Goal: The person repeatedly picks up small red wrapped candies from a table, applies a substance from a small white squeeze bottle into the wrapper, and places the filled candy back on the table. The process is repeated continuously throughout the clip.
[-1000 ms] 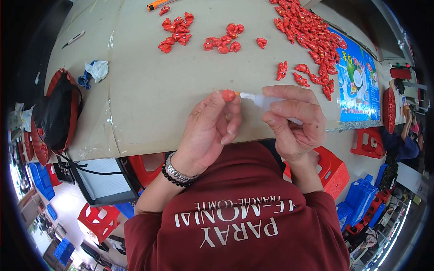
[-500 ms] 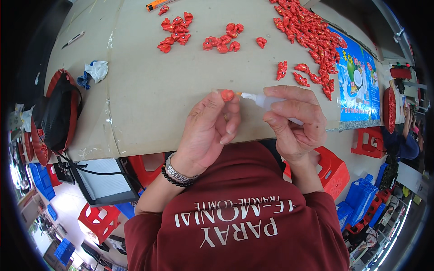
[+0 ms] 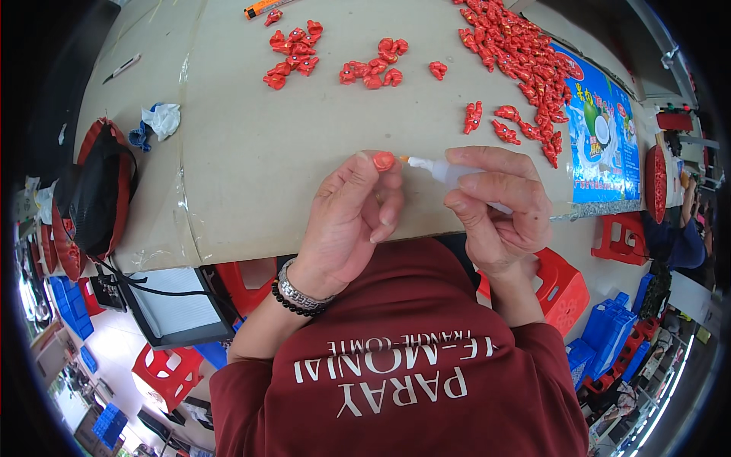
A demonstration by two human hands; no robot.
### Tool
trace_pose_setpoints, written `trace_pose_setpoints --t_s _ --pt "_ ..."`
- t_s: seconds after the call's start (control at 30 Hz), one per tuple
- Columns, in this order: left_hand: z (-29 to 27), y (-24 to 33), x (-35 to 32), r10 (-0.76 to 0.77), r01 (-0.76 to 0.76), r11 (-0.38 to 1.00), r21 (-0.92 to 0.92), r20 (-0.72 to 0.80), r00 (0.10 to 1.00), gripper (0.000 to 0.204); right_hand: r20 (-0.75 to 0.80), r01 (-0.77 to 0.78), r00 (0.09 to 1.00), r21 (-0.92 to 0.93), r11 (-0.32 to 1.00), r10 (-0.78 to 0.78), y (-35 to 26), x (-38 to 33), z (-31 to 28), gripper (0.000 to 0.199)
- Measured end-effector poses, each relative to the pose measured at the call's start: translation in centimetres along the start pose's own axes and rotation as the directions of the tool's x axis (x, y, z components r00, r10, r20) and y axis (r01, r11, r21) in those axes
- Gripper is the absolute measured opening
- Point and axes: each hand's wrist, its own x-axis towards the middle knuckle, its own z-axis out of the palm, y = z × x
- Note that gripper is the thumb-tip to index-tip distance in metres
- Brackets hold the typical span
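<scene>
Between thumb and fingertips, my left hand (image 3: 352, 196) pinches a small red figurine piece (image 3: 383, 161) near the table's front edge. My right hand (image 3: 502, 199) is closed around a white squeeze bottle (image 3: 448, 172) with a narrow orange-tipped nozzle. That tip points left at the red piece, very close to it; whether they touch I cannot tell. Beyond my hands, small red figurines lie in a left cluster (image 3: 293, 53), a middle cluster (image 3: 373, 67) and a large heap (image 3: 518, 53) at the far right. A single figurine (image 3: 473, 117) lies nearer my right hand.
A blue printed sheet (image 3: 605, 129) covers the table's right end. Crumpled white tissue (image 3: 161, 120), a thin pen (image 3: 122, 68) and a black-and-red bag (image 3: 103, 190) are on the left. An orange marker-like stick (image 3: 263, 8) lies at the far edge. Red stools (image 3: 560, 289) stand below.
Both hands hold almost the same pose; the nozzle and red piece have barely shifted. The table and its figurines appear slightly displaced in the view.
</scene>
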Motion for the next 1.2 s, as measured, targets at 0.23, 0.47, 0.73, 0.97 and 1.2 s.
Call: trace_pose_setpoints --t_s 0.23,0.47,0.73,0.97,1.2 --pt "0.16 -0.06 -0.09 0.043 -0.044 0.999 0.013 0.009 0.999 0.027 0.012 0.010 1.000 -0.022 1.000 -0.010 -0.18 0.08 -0.13 0.022" --pt "0.89 -0.02 -0.27 0.077 -0.076 0.997 0.031 -0.038 0.996 0.021 0.007 -0.001 1.000 -0.013 1.000 0.001 -0.36 -0.14 -0.19 0.022" --pt "0.46 -0.19 -0.17 0.099 -0.099 0.995 0.030 0.015 0.995 0.015 0.006 0.018 1.000 -0.013 1.000 -0.018 -0.60 -0.10 -0.30 0.022" --pt "0.39 -0.13 -0.13 0.098 -0.098 0.995 0.020 0.025 0.995 0.014 -0.003 0.010 1.000 -0.007 1.000 -0.010 -0.65 -0.17 -0.35 0.023" --pt "0.49 -0.13 -0.13 0.120 -0.121 0.992 0.025 0.013 0.993 0.015 0.003 0.003 1.000 -0.019 1.000 -0.003 -0.66 -0.15 -0.33 0.023"
